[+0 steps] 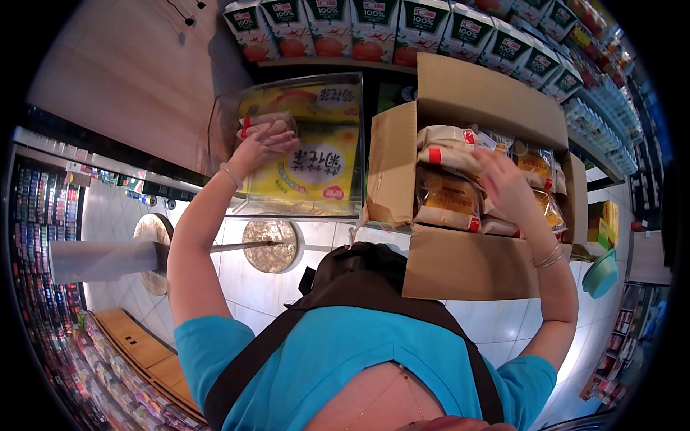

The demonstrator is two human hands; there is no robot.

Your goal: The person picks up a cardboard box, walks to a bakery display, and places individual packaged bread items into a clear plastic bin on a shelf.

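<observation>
My left hand (264, 144) lies across a couple of small wrapped food packs (268, 117) with red tabs, at the left side of a clear plastic bin (362, 161). Its fingers are stretched out and slightly apart. Yellow printed packaging (323, 153) shows in or through the bin; I cannot tell which. To the right, my right hand (506, 183) reaches into an open cardboard box (474, 264). Its fingertips touch or nearly touch a beige-wrapped pack (450, 145); the grip is hidden. Packaged baked goods (447, 194) in part-clear wrappers fill the box.
Juice cartons (372, 32) stand in a row behind the bin and box. A wooden panel (135, 81) rises at left. Round stools (269, 247) stand on the tiled floor, and a green basin (600, 273) is at right. Stocked shelves (48, 226) line the far left.
</observation>
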